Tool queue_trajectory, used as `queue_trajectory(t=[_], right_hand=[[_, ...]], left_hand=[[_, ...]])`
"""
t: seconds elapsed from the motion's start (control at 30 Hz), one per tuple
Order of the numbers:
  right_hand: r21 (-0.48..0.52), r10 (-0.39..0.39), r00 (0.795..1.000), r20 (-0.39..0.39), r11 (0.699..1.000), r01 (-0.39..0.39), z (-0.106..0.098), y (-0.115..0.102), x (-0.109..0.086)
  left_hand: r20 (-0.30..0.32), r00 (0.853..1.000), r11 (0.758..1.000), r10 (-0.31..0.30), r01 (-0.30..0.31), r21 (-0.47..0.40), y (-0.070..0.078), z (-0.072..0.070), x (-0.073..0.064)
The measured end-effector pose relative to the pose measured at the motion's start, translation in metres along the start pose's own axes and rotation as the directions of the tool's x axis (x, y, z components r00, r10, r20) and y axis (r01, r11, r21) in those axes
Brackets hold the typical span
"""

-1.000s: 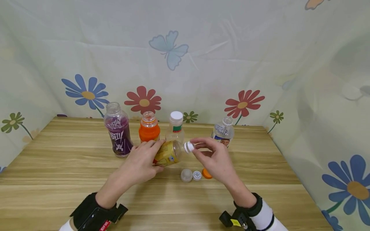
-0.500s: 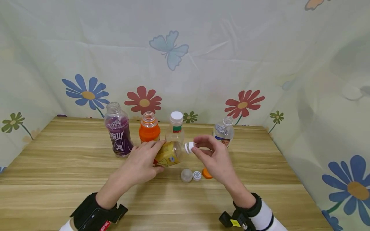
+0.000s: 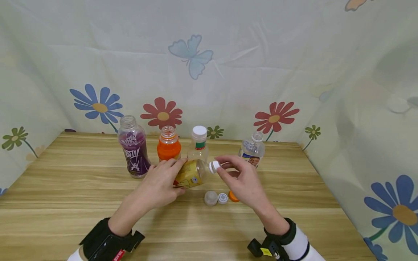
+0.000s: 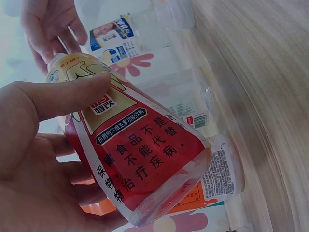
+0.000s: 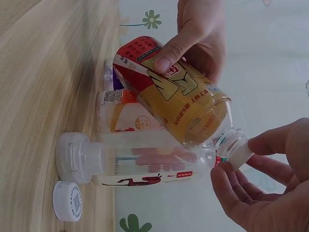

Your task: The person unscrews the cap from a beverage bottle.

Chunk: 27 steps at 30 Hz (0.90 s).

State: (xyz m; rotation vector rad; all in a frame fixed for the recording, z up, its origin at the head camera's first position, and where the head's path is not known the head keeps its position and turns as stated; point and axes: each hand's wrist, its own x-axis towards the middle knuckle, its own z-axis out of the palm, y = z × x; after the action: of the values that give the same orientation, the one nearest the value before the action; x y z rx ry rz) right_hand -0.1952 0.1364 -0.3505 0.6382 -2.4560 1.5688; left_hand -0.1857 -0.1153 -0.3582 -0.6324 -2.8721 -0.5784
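Since half a second ago, the right hand (image 3: 245,181) has shifted slightly, its index finger now reaching a little further left over the white cap (image 3: 216,166); the yellow bottle (image 3: 190,174) stays almost where it was.

That bottle lies tilted at the centre of the head frame, neck toward the right, and appears to be held clear of the table (image 3: 81,188). The left hand (image 3: 160,183) grips its body firmly, thumb on one side and fingers curled round the other. The right hand pinches the cap between thumb and fingers; the cap is still at the neck, and how loose it is I cannot tell.

As for progress, the purple bottle (image 3: 133,152) at left, the orange bottle (image 3: 168,148) left of centre and the clear bottle (image 3: 253,149) at right all have bare necks. A translucent cap (image 3: 210,198), a small white cap (image 3: 222,198) and an orange cap (image 3: 233,196) sit at lower centre. The yellow bottle and the white-topped bottle (image 3: 198,154) behind it remain capped.
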Motion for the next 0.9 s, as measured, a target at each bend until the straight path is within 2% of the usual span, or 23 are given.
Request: queue_trajectory(t=[0.37, 0.6, 0.9], right_hand=[[-0.006, -0.053, 0.999, -0.006, 0.999, 0.053, 0.0003, 0.0016, 0.0003], [0.037, -0.095, 0.995, -0.015, 0.995, 0.095, 0.0022, 0.0013, 0.0001], [0.092, -0.085, 0.995, -0.044, 0.992, 0.088, 0.0027, 0.0023, 0.0012]], left_hand=[[-0.003, 1.000, 1.000, -0.001, 0.001, -0.009, -0.0001, -0.0002, 0.0000], [-0.003, 1.000, 1.000, -0.003, 0.003, -0.007, -0.0004, -0.0004, -0.0003], [0.007, 1.000, 1.000, -0.004, 0.004, -0.023, 0.0008, -0.0015, -0.0006]])
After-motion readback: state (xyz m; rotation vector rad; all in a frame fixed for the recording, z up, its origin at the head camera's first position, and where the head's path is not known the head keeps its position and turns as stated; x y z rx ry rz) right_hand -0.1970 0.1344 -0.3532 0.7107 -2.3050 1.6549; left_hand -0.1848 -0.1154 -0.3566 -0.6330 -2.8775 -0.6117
